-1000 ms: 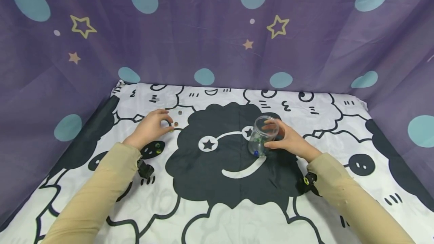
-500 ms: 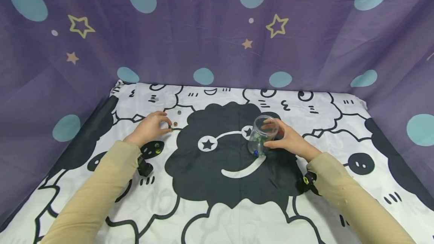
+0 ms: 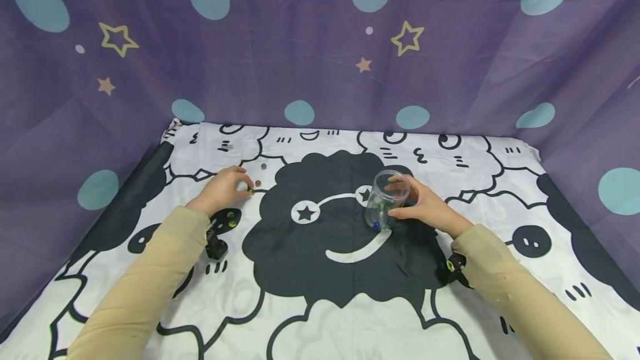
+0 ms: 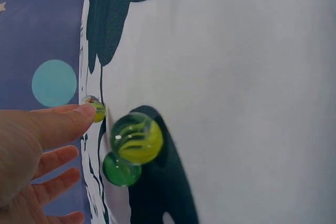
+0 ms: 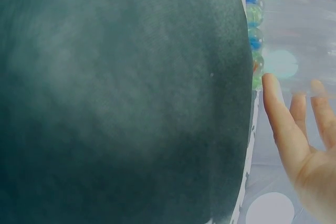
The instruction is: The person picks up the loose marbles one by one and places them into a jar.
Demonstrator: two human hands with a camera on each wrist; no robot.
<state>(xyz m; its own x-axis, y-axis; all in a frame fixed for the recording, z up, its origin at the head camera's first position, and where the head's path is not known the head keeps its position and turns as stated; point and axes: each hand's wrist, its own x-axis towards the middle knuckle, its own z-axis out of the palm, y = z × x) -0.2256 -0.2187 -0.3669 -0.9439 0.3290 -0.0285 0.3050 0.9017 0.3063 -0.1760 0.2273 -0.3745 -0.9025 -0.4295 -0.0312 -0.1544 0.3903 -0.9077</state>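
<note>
My left hand (image 3: pixel 217 190) pinches a yellow-green glass marble (image 4: pixel 98 112) between thumb and forefinger at the cloth, its other fingers loosely bent. Two brownish marbles (image 3: pixel 258 183) lie just beyond those fingertips. Nearer the wrist, a yellow-and-clear marble (image 4: pixel 136 139) and a green marble (image 4: pixel 121 170) lie side by side on a black printed patch. To the right, my right hand (image 3: pixel 425 207) holds a clear lidless jar (image 3: pixel 377 210) around its side, fingers behind and thumb in front. Several blue and green marbles (image 5: pixel 255 40) sit in the jar's bottom.
A white cloth (image 3: pixel 350 326) with black sheep drawings covers the table. Purple curtain (image 3: pixel 300 60) with stars and blue ovals hangs behind and at both sides. Small black devices (image 3: pixel 216 248) are strapped at the wrists.
My left thumb and fingertips have come together on the yellow-green marble, and the hand has dipped slightly. My right hand and the jar have stayed in place.
</note>
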